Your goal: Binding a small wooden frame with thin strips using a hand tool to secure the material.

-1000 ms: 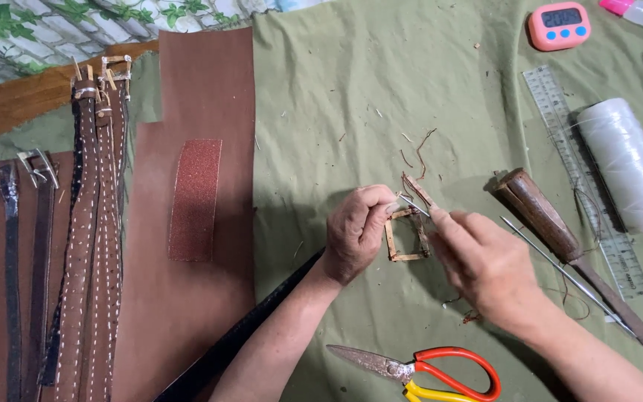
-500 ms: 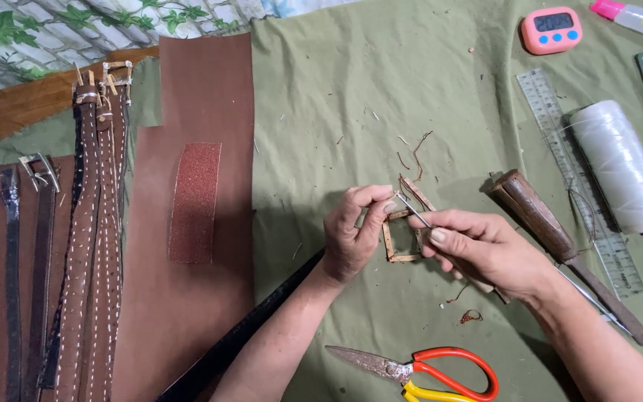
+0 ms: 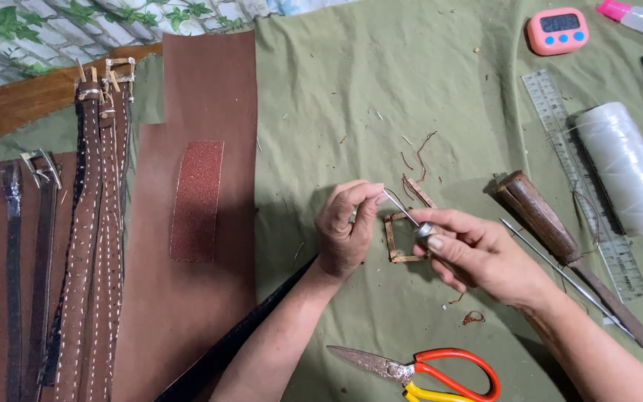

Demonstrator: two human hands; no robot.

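My left hand [image 3: 347,227] pinches the top of a small square leather-wrapped buckle frame [image 3: 400,238] over the green cloth. My right hand [image 3: 478,257] grips a thin metal awl [image 3: 405,214] by its round metal collar, with the point slanting up to the left hand's fingertips. A short brown leather strip [image 3: 418,190] sticks out from the frame's upper right. Brown thread scraps [image 3: 422,149] lie just above the hands.
Red-handled scissors [image 3: 418,368] lie near the front edge. To the right are a wooden-handled tool [image 3: 552,231], a thin metal rod [image 3: 560,272], a clear ruler [image 3: 582,179] and a white thread spool [image 3: 626,167]. Brown leather sheet [image 3: 202,97], sandpaper strip [image 3: 196,199] and several belts [image 3: 91,238] lie left. A pink timer [image 3: 557,31] sits at the back.
My right hand has shifted slightly left and up, bringing the awl's tip to the left fingertips. The left hand holds the frame in nearly the same place.
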